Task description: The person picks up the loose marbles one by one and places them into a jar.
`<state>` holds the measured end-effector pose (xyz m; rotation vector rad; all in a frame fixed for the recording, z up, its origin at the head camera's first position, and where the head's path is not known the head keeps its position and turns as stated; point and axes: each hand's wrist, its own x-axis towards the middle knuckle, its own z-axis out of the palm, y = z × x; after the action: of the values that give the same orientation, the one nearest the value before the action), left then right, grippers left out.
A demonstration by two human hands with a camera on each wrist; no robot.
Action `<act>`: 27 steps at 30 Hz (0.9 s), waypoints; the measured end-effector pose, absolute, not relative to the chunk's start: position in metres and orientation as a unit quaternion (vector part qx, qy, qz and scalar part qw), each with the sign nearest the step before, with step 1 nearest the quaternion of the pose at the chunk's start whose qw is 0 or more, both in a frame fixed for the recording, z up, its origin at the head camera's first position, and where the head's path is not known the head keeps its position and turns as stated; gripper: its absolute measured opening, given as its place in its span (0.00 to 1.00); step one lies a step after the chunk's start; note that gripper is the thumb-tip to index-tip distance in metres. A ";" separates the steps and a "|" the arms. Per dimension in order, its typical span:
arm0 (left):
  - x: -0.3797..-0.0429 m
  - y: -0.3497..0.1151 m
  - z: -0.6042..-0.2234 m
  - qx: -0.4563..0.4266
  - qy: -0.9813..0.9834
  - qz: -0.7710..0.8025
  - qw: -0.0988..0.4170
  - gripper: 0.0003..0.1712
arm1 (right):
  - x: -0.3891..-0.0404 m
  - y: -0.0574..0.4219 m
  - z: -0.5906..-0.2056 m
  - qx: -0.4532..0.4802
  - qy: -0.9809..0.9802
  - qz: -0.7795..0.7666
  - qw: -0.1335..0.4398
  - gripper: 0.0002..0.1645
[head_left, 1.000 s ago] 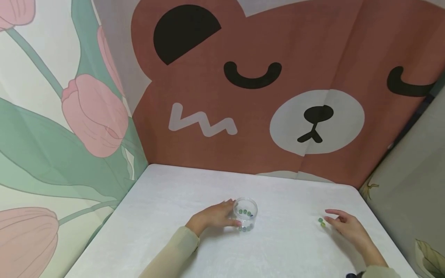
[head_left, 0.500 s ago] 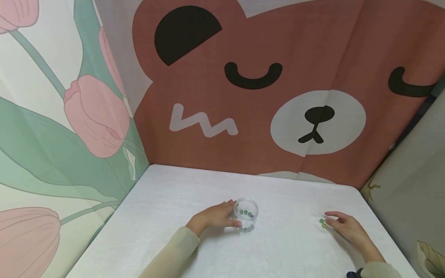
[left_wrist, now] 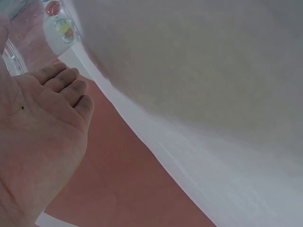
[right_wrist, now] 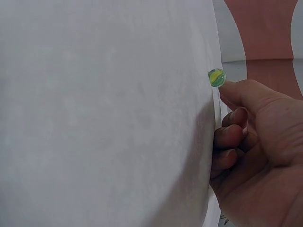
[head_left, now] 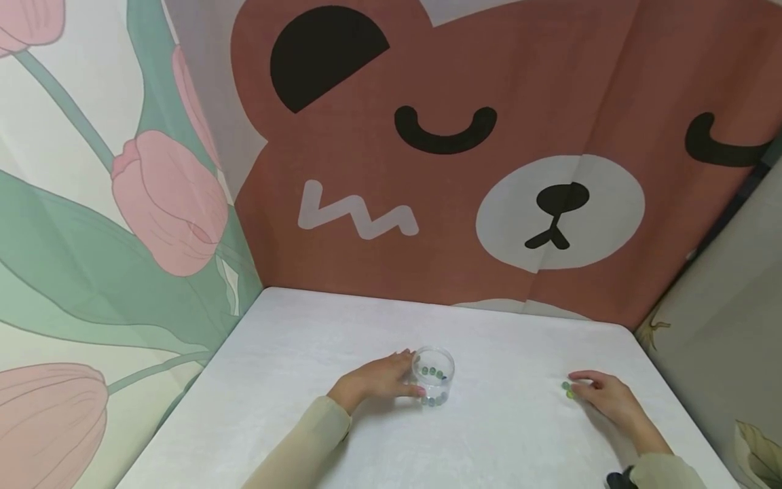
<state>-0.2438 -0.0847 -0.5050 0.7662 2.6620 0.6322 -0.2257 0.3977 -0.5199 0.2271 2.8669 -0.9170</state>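
Observation:
A clear round plastic container stands on the white table, with several green and bluish marbles at its bottom. My left hand holds its left side, thumb in front and fingers behind. In the left wrist view, the left hand lies beside the container's wall, where a red marble and a yellow one show through. At the right, two marbles, a green one and a yellow-green one, lie at the thumb and index fingertips of my right hand. A green-yellow marble meets the thumb tip; the index finger is hidden there.
The white tabletop spreads between the two hands. Behind it hangs a brown bear-print cloth, with a tulip-print cloth on the left and a pale cloth on the right. A dark object sits beside the right sleeve.
My right index finger and thumb have edged slightly left, closer around the two loose marbles. The left hand and the container stay in place.

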 end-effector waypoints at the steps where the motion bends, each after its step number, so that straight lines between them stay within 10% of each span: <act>1: -0.244 -0.085 -0.505 0.268 0.927 0.219 0.148 0.58 | -0.226 0.398 -0.520 0.075 0.948 -0.304 0.060 0.29; 27: -0.246 -0.085 -0.506 0.272 0.923 0.229 0.147 0.57 | -0.227 0.389 -0.515 0.049 0.952 -0.294 0.068 0.31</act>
<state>-0.2457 -0.0847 -0.5061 0.7821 2.6566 0.6586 -0.2269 0.3895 -0.5152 0.1469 2.8681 -0.8843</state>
